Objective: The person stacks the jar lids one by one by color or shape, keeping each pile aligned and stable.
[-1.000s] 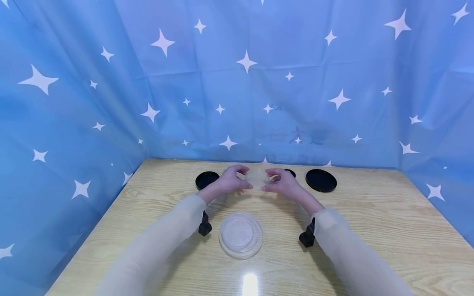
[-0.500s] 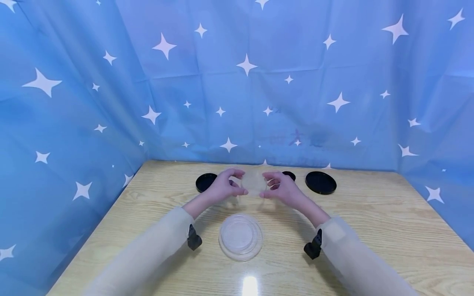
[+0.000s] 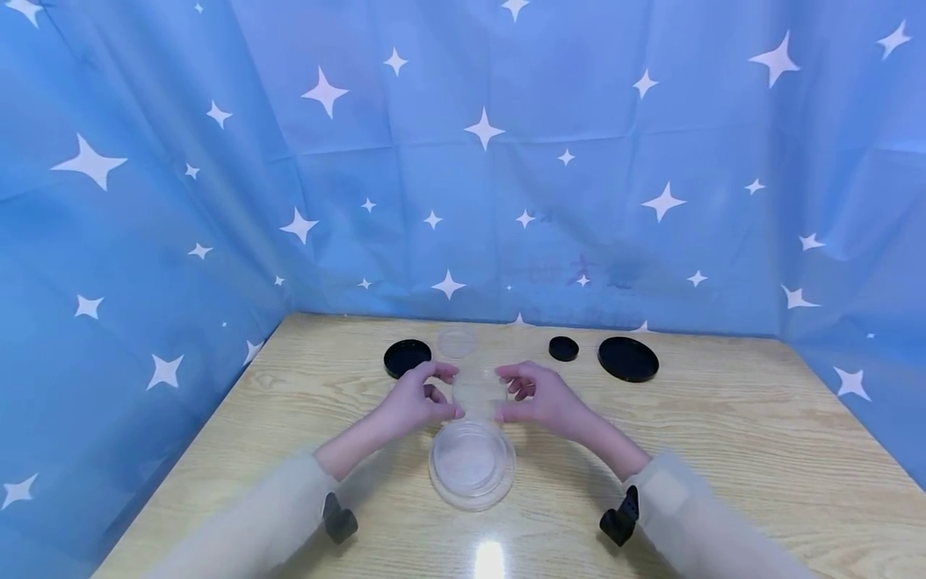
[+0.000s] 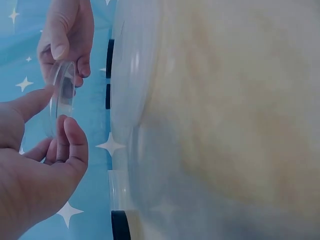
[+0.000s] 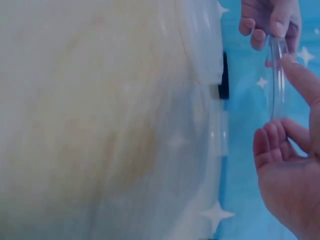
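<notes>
Between both hands hangs a clear, shallow round dish (image 3: pixel 479 394), raised above the table. My left hand (image 3: pixel 421 397) pinches its left edge with thumb and fingers, and my right hand (image 3: pixel 538 400) pinches the right edge. Seen side-on in the left wrist view, the dish (image 4: pixel 55 100) stands between thumb and fingertips; the right wrist view likewise has the dish (image 5: pixel 277 82) spanning both hands. Just below it in the head view lies a stack of clear round dishes (image 3: pixel 473 503), a smaller one on a larger one. The held dish comes close to the stack's far rim.
Toward the back of the wooden table (image 3: pixel 723 434) lie a black round dish (image 3: pixel 405 354) at left, a small black one (image 3: pixel 563 348) and a larger black one (image 3: pixel 628 359) at right. Another clear round piece (image 3: pixel 457 343) lies beside the left one. A starry blue curtain (image 3: pixel 579 193) encloses the table.
Both hands have brought the clear dish from the back of the table toward the person, close to the stack. The small black dish and the clear piece behind have come into view.
</notes>
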{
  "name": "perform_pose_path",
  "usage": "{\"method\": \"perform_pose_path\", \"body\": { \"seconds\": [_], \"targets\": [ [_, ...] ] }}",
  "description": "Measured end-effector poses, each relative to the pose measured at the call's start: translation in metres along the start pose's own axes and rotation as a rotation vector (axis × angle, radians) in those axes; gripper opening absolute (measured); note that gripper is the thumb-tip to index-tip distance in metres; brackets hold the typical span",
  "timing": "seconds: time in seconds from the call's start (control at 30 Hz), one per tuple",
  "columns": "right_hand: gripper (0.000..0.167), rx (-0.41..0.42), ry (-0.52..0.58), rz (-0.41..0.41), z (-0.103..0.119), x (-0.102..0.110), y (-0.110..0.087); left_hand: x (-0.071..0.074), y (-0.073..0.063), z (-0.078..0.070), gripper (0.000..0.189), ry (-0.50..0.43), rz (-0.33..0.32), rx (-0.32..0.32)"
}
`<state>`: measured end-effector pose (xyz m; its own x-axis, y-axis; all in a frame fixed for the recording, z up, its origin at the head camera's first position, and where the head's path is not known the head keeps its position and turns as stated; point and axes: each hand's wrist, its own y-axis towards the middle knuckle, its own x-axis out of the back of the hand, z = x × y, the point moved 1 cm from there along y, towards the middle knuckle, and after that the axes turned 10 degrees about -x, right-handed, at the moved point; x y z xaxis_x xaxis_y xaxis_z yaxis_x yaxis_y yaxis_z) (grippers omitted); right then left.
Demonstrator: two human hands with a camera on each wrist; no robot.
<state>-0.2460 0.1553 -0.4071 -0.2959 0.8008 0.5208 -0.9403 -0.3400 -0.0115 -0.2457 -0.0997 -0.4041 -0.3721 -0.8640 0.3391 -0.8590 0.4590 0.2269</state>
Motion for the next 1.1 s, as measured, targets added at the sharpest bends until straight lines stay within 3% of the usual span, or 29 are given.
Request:
{"method": "perform_pose_path", "body": {
  "seconds": [0.2, 0.4, 0.77, 1.1],
  "targets": [
    [0.064, 0.016, -0.048, 0.049, 0.000, -0.016, -0.011, -0.002, -0.026, 0.005, 0.062, -0.016, 0.016, 0.024],
    [0.066, 0.065, -0.127, 0.080, 0.000, -0.028, -0.020, -0.005, -0.043, 0.005, 0.065, 0.001, 0.026, 0.026],
    [0.066, 0.106, -0.190, 0.101, 0.001, -0.036, -0.023, -0.006, -0.055, 0.005, 0.067, 0.112, 0.051, 0.018],
    [0.065, 0.103, -0.211, 0.112, 0.001, -0.037, -0.027, -0.009, -0.057, 0.007, 0.066, 0.080, 0.070, 0.053]
  ]
}}
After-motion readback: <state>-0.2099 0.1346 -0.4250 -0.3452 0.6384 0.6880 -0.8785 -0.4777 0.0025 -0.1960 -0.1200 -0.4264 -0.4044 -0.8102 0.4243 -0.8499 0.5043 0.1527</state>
